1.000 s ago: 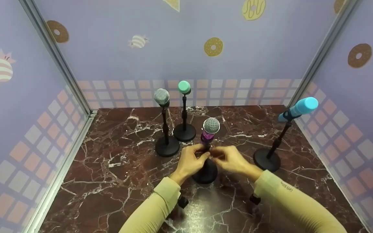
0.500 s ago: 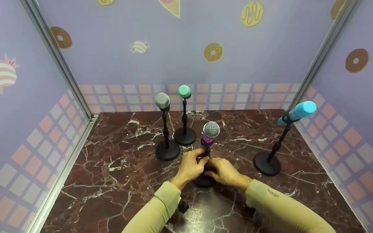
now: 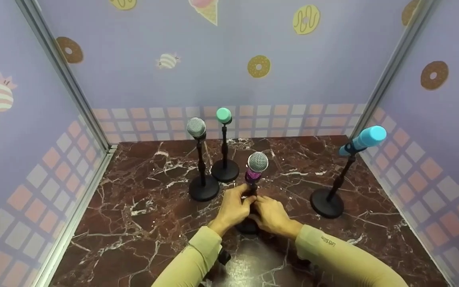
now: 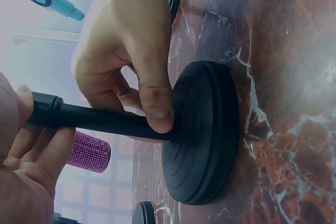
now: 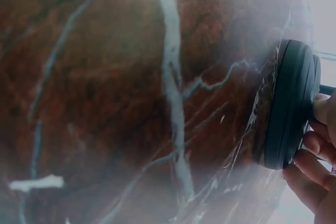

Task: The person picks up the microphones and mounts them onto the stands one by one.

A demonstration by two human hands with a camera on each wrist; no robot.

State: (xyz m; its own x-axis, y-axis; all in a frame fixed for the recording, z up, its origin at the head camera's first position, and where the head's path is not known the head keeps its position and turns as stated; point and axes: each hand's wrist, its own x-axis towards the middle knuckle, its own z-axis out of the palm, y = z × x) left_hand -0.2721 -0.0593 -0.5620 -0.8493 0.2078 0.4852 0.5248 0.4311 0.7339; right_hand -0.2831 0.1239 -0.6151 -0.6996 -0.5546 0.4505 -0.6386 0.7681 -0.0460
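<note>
A microphone [image 3: 257, 162] with a silver mesh head and purple glittery body sits on a black desktop stand, whose round base [image 4: 202, 135] rests on the marble-patterned table. My left hand [image 3: 232, 207] grips the stand's collar [image 4: 46, 109], high on the pole just below the microphone. Lower down, my right hand [image 3: 272, 215] pinches the pole [image 4: 107, 120] close to the base, thumb on the near side. In the right wrist view only some fingers of the right hand [image 5: 317, 156] show beside the base's edge.
Behind to the left stand a silver-headed microphone [image 3: 196, 127] and a mint-green-topped one [image 3: 224, 115], each on a black stand. A light-blue microphone [image 3: 367, 138] leans on its stand to the right. Patterned walls [image 3: 213, 79] enclose the table on the back and both sides.
My right hand has come down and left from beside the upper pole and now grips the pole near the base. The left hand keeps its hold on the collar.
</note>
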